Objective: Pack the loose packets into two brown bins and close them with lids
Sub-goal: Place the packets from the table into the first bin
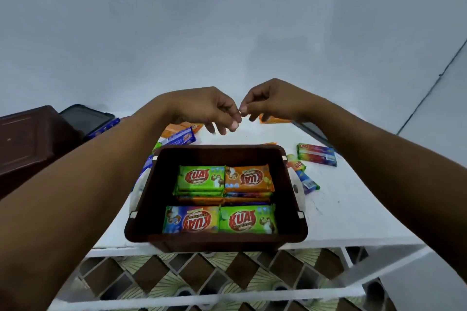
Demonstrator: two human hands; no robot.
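Head view shows the near brown bin (151, 197) unlidded and partly filled with stacked packets (223, 179), loose packets (317, 154) waiting on the table (348, 214), left hand (212, 108) slack and empty beyond its far rim, right hand (271, 101) curled, whether pinching anything I cannot tell.

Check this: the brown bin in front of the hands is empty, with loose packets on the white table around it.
Not empty: the head view shows the brown bin holding stacked packets. The loose packets do lie on the white table around it.
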